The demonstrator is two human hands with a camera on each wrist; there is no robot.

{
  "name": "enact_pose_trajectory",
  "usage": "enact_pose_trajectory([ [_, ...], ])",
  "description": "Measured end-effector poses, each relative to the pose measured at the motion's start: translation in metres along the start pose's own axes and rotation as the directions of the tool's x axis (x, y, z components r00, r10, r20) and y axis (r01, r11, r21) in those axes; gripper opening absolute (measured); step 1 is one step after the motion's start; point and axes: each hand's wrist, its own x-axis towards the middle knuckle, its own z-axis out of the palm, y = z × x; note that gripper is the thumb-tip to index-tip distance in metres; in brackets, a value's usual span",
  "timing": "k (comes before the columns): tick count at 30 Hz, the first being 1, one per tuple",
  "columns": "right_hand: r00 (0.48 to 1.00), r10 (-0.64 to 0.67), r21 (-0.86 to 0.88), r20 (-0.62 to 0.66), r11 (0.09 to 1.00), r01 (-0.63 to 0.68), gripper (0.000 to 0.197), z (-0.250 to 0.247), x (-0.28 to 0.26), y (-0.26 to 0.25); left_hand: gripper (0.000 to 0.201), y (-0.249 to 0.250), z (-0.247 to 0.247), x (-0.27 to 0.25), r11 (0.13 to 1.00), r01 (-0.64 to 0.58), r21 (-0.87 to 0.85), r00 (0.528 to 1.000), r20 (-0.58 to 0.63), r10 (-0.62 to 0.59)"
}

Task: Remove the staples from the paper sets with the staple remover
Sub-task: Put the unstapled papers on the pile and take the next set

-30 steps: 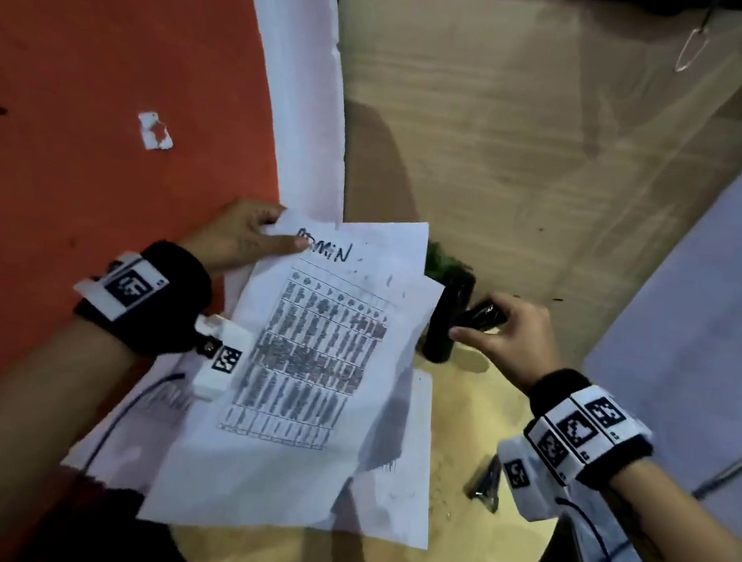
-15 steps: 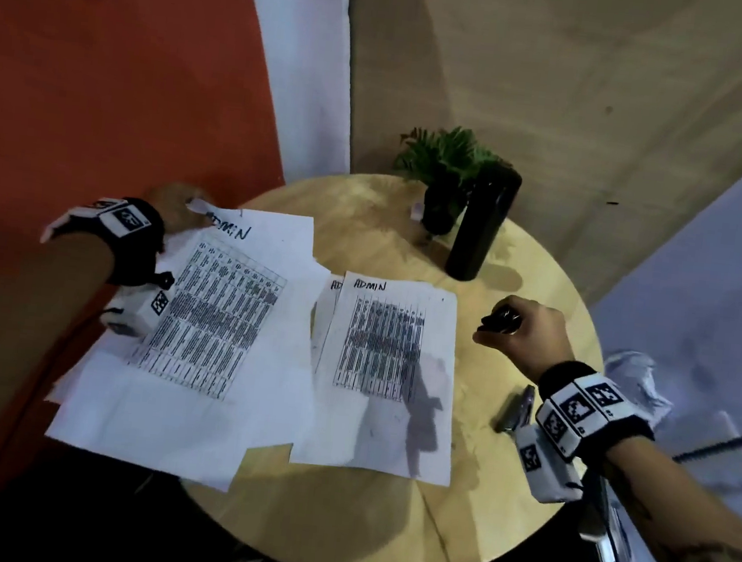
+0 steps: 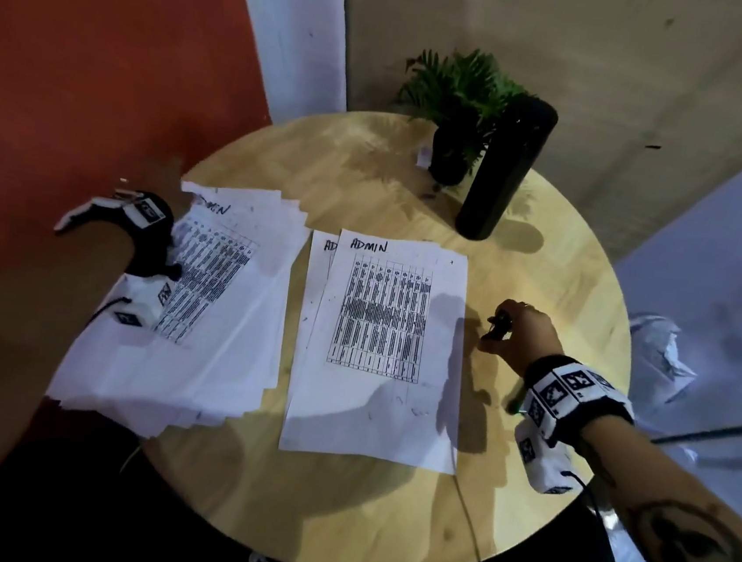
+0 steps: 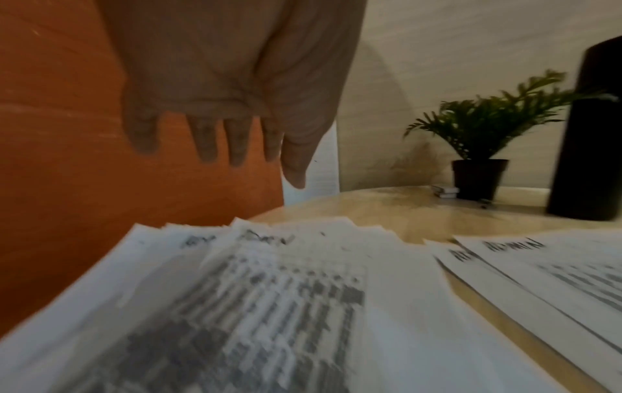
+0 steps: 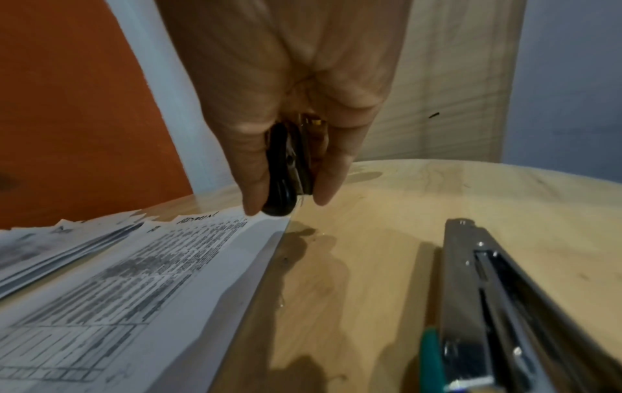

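Note:
Two groups of printed sheets marked ADMIN lie on the round wooden table (image 3: 336,506): a fanned pile (image 3: 217,333) on the left and a neater paper set (image 3: 378,373) in the middle. My left hand (image 4: 228,119) hovers over the far corner of the left pile (image 4: 303,305), fingers straight, holding nothing. It is blurred in the head view. My right hand (image 3: 521,326) pinches the black staple remover (image 5: 286,170) between thumb and fingers, just off the right edge of the middle set (image 5: 134,279). The remover (image 3: 497,330) points down, close to the tabletop.
A metal stapler (image 5: 488,305) and a green pen (image 5: 431,359) lie on the table under my right wrist. At the back stand a small potted plant (image 3: 460,107), a tall black cylinder (image 3: 505,166) and a small white box (image 4: 446,191). An orange wall is on the left.
My left hand laid the sheets it held up onto the left pile and let go. My right hand came down beside the middle set with the remover.

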Motion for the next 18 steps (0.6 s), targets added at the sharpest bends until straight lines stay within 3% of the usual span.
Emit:
enact_pose_trajectory([
  [3, 1.000, 0.019, 0.071, -0.012, 0.997, -0.018, 0.036, 0.006, 0.000, 0.000, 0.051, 0.007, 0.030, -0.016, 0.996, 0.001, 0.085, 0.997, 0.072, -0.007],
  [7, 0.998, 0.062, 0.115, -0.030, 0.992, -0.058, 0.032, 0.008, -0.001, -0.002, 0.041, 0.043, 0.070, -0.048, 0.989, -0.136, 0.058, 0.981, 0.146, 0.126],
  [9, 0.998, 0.044, 0.079, -0.046, 0.996, -0.040, 0.026, 0.008, -0.003, -0.003, 0.043, 0.067, 0.086, -0.058, 0.991, -0.136, -0.012, 0.969, 0.205, 0.135],
  [12, 1.000, 0.024, 0.040, -0.009, 0.999, -0.023, 0.024, 0.008, -0.006, -0.003, 0.069, 0.095, 0.108, -0.069, 0.998, -0.017, -0.059, 0.955, 0.293, 0.033],
  [14, 0.998, 0.060, 0.065, 0.016, 0.996, -0.060, 0.034, 0.008, -0.009, -0.002, 0.089, 0.107, 0.121, -0.076, 0.996, 0.075, -0.054, 0.946, 0.321, -0.054],
  [18, 0.995, 0.073, 0.044, 0.061, 0.996, -0.076, 0.037, 0.010, -0.013, -0.002, 0.107, 0.122, 0.131, -0.088, 0.987, 0.156, 0.050, 0.938, 0.306, -0.164],
])
